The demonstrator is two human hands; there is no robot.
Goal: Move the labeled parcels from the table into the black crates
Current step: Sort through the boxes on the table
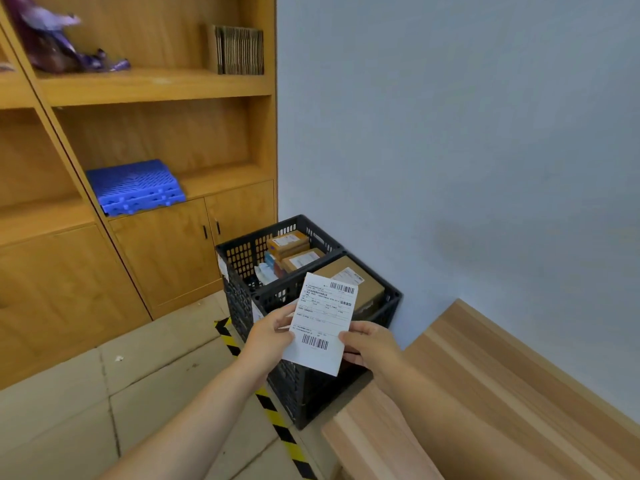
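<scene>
Both hands — left hand (pixel 268 336), right hand (pixel 372 344) — pinch a white labeled parcel (pixel 322 323) by its side edges, above the near black crate (pixel 298 382), just beyond the table (pixel 485 393) corner.

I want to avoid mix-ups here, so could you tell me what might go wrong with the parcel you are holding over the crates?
The white labeled parcel is only pinched at its edges by the left hand and right hand, so it might slip and land outside. It hangs over the near crate, while the far crate sits close beside, so it could drop into the wrong one. The brown box already fills much of the near crate.
</scene>
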